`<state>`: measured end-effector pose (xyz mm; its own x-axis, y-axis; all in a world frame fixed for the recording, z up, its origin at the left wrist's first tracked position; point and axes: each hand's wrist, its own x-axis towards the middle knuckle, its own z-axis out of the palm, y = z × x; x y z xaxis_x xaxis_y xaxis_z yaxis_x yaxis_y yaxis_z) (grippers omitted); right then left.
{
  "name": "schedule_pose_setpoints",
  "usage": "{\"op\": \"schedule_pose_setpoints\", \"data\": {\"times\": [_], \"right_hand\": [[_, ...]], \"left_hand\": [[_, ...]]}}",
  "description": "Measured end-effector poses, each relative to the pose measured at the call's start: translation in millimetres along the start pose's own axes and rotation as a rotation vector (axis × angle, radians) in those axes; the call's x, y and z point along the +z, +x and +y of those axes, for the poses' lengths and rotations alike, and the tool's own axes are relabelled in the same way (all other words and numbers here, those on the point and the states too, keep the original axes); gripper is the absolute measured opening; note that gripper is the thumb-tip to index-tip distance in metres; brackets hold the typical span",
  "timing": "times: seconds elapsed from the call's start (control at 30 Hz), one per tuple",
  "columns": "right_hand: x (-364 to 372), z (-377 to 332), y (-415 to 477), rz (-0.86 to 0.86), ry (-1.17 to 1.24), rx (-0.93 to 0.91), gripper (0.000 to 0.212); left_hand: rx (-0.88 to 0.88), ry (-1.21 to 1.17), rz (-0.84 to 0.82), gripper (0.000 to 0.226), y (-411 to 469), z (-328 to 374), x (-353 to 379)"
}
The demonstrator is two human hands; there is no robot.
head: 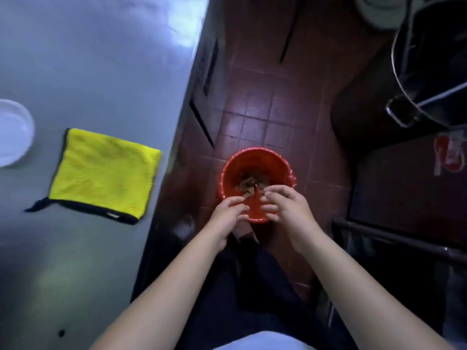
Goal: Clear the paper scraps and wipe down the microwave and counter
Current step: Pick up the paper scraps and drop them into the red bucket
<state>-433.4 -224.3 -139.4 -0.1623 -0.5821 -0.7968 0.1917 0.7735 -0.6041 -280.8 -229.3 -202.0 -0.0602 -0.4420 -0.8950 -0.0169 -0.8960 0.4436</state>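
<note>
Scraps (pixel 249 184) apparently in bucket (pixel 228 173).

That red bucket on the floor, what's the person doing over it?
The person holds both hands, left hand and right hand, over the red bucket on the tiled floor, apparently brushing or dropping scraps into it. Brownish scraps already lie at its bottom. Whether the fingers still pinch a piece is too blurred to tell. The yellow cloth lies flat and untouched on the steel counter, beside a white dish, so wiping seems not yet begun.
</note>
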Motion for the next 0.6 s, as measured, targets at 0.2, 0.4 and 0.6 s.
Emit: {"op": "schedule_pose_setpoints", "data": {"times": [0.2,0.4,0.6], "right_hand": [[59,-52,-68,-0.271,-0.13,-0.15,0.01],[156,-65,-124,-0.553,-0.334,-0.245,0.008],[266,-56,-202,-0.857,-0.524,-0.401,0.008]], "left_hand": [[0.219,-0.221,0.109,0.015,-136,42,-65],[0.444,-0.487,0.382,0.014,-242,30,-148],[0.607,-0.632,0.704,0.013,-331,-26,-239]]}}
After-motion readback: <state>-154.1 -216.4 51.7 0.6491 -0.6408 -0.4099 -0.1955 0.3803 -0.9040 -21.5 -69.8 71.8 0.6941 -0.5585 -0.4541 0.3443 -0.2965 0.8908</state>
